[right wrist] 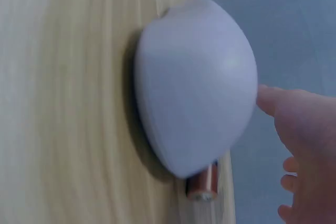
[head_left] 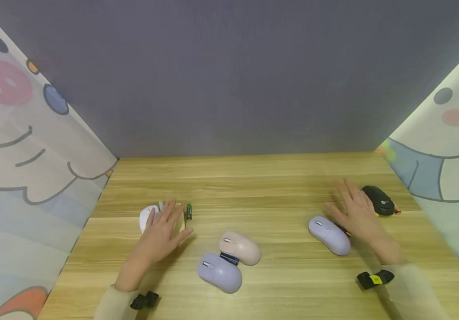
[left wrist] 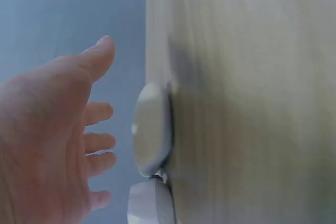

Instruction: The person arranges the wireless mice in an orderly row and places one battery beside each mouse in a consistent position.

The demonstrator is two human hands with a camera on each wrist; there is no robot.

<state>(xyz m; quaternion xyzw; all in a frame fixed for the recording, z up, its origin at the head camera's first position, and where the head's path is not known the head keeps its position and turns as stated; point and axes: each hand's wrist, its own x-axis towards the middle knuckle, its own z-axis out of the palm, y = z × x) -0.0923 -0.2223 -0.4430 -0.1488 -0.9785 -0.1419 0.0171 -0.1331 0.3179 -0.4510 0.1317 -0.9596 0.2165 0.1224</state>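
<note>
My left hand [head_left: 159, 235] hovers with spread fingers over a white mouse [head_left: 146, 218] and a cream-coloured mouse [head_left: 180, 223], hiding parts of both. In the left wrist view the palm is apart from the cream mouse [left wrist: 149, 129]. Beside it lies a green-and-black battery [head_left: 189, 212]. On the other side, my right hand [head_left: 359, 218] is held, fingers extended, between a lavender mouse [head_left: 330, 236] and a black mouse [head_left: 378, 201]. A copper-ended battery [right wrist: 203, 184] shows beside the lavender mouse in the right wrist view. Neither hand holds anything.
Near the front middle of the wooden table [head_left: 273, 186] lie a pinkish mouse [head_left: 240, 249] and another lavender mouse [head_left: 219, 273], a dark battery [head_left: 229, 258] between them. A small red item [head_left: 397, 210] sits by the black mouse. A grey panel [head_left: 237, 89] stands behind.
</note>
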